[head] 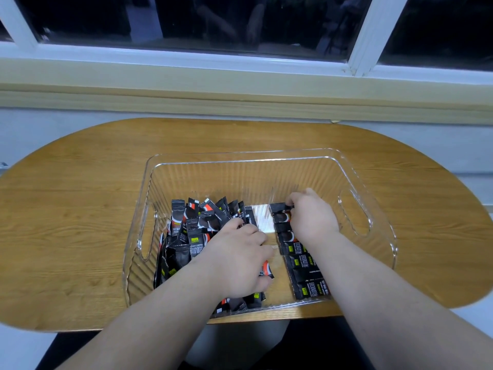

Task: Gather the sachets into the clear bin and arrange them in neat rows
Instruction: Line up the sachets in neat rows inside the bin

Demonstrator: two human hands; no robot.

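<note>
Reaching into the one clear bin point(241, 155), both hands work among black sachets. The bin sits on an oval wood-grain table point(80, 209) pushed against the wall under a window point(186, 20) with white frames and dark panes. A beige sill point(240, 84) runs between the window and the table. The bin has two handle cut-outs, one in each short side.

A loose heap of sachets point(190, 231) fills the bin's left half. They lie tilted and crossed over one another, too many and too tangled to count, though well over a dozen show. The left hand point(237, 260) lies on top of this heap with its fingers bent downward. It hides the sachets beneath, so I cannot tell whether it grips any.

Along the right half runs a single row of sachets point(302, 265), overlapping from the near wall toward the far one. At least five show. The right forearm crosses the row's right edge and hides part of it. The right hand point(312, 217) pinches the farthest sachet point(278, 208) at the row's far end with curled fingers. A bare strip of bin floor lies between heap and row.
</note>
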